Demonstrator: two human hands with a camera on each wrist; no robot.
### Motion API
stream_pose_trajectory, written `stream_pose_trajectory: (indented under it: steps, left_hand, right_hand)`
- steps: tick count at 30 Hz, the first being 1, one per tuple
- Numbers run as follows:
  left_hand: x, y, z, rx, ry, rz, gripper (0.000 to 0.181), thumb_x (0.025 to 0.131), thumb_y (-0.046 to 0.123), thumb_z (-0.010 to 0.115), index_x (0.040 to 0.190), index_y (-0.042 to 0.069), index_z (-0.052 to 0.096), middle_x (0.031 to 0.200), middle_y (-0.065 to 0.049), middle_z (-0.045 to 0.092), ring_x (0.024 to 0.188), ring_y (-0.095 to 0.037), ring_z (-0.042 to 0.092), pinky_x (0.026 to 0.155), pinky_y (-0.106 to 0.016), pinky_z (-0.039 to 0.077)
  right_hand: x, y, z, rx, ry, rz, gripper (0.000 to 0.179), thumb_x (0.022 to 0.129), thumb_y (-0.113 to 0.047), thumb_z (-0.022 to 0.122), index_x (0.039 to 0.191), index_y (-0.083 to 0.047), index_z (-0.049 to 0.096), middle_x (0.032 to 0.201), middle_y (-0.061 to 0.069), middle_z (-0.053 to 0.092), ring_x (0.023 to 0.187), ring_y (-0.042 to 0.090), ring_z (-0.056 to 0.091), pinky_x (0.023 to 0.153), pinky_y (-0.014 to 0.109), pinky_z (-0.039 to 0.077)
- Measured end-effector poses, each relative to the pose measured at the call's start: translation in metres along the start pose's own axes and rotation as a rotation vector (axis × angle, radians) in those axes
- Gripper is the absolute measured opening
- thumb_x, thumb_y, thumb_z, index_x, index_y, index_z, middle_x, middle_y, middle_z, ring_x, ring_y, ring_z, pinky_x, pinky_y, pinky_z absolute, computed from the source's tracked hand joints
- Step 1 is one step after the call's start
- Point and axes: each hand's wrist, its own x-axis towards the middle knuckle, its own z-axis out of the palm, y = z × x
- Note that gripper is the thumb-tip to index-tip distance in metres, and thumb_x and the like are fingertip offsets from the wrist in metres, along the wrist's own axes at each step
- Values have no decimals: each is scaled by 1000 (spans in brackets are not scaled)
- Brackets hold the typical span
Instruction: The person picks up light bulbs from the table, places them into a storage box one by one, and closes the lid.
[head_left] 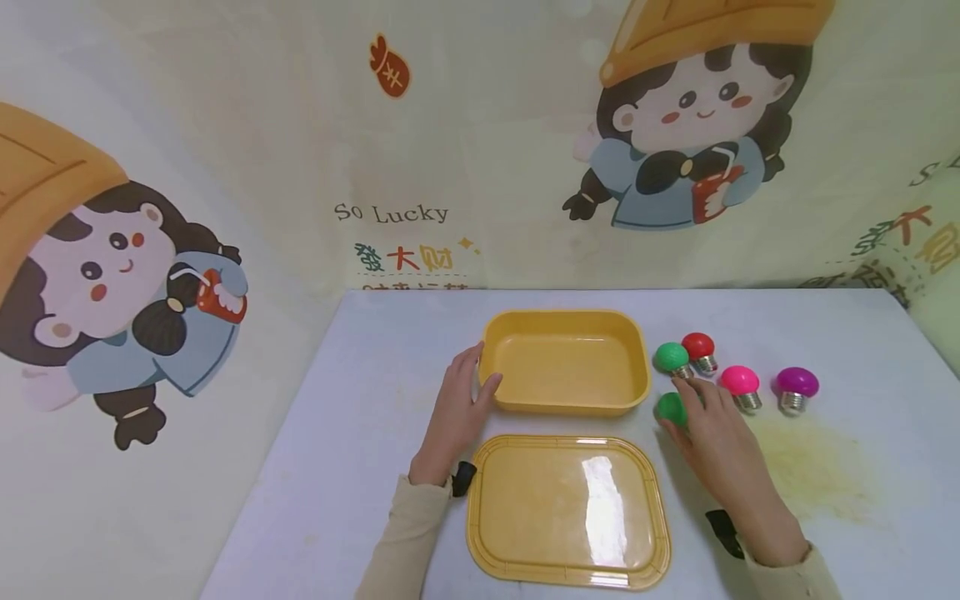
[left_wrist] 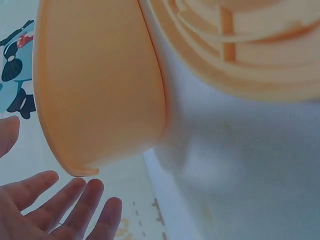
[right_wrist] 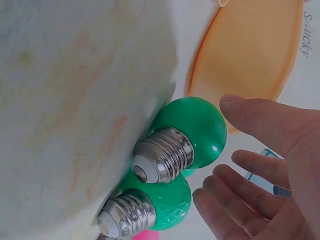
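In the head view a yellow plastic box (head_left: 564, 367) stands toward the back of the table. My left hand (head_left: 459, 408) is at its left end, thumb near the front corner; the left wrist view has the spread fingers (left_wrist: 92, 195) close by the box's rim. My right hand (head_left: 716, 433) reaches over a smooth green light bulb (head_left: 671, 408) right of the box. In the right wrist view that bulb lies on its side, the thumb at its globe and the other fingers loosely extended, apart from it. A second green bulb (head_left: 672, 357), with a faceted globe, lies just behind.
A red bulb (head_left: 698, 345), a pink bulb (head_left: 740, 381) and a purple bulb (head_left: 797, 383) lie further right on the white table (head_left: 360, 417). A yellow lid (head_left: 540, 508) lies flat in front of the box, between the forearms. A printed cloth (head_left: 495, 167) hangs behind the table.
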Motion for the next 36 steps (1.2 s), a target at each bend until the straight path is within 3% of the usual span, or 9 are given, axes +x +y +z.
stream_pose_trajectory:
  steps: [8,17,27,32,36]
  left_hand:
    - [9,-12,2,-142,4,-39,60,102,34,55,152,8,36,145,-11,46,124,-25,52,103,-41,47]
    - [16,-20,4,-237,44,-30,52,100,16,59,147,1,43,129,-14,55,111,-26,57,96,-41,51]
    - [23,-26,5,-350,71,-95,46,97,11,62,142,4,51,123,-14,59,107,-25,59,93,-35,52]
    - [24,-29,4,-451,62,-132,45,97,12,63,140,4,54,123,-16,61,108,-27,59,92,-28,50]
    - [25,-28,2,-543,41,-198,45,96,11,64,139,3,55,126,-19,61,110,-28,58,88,-19,49]
  right_hand:
    - [-1,-3,3,12,-29,22,69,68,-4,88,126,11,54,113,30,54,104,44,50,80,58,54]
    - [-2,-1,6,7,-27,19,68,67,0,88,124,13,54,114,30,55,103,45,51,79,58,54]
    - [-2,0,7,6,-57,21,60,66,4,87,119,10,60,114,28,55,105,44,51,80,58,55]
    - [-1,0,5,0,-84,39,58,66,4,87,118,10,62,115,28,56,105,44,51,80,58,55]
    - [1,0,3,3,-99,49,58,66,4,87,118,9,63,115,28,56,105,44,52,79,58,55]
